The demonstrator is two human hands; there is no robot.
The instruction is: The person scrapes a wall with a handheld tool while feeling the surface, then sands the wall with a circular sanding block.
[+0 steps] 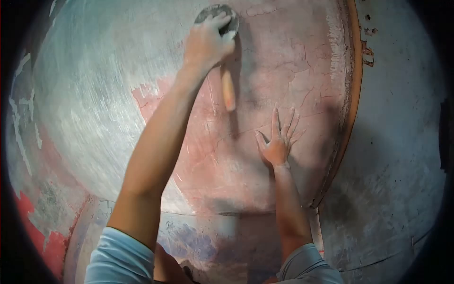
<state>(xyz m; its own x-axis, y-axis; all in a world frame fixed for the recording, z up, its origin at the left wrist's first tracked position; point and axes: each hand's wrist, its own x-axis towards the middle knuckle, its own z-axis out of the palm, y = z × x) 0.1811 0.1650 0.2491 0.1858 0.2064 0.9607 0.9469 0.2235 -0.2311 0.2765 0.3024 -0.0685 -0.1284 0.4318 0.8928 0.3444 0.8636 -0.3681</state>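
Note:
My left hand (pixel 208 43) is closed on a scraper (pixel 228 90) near the top of a large bulging surface (pixel 265 61). The scraper's wooden handle points down below my hand, and its rounded grey head lies under my fingers against the surface. My right hand (pixel 278 144) rests lower down on the pinkish, cracked part of the surface, flat with fingers spread and nothing in it. Dusty pale residue covers both hands. Whitish-grey coating spreads over the left of the surface, ending in a ragged edge against the pink area.
An orange-brown rim (pixel 355 71) curves along the right side of the bulge. Beyond it stands a grey, stained wall (pixel 402 118). Red peeling patches (pixel 56 251) show at lower left. A lower ledge (pixel 189 236) with purplish stains runs beneath the bulge.

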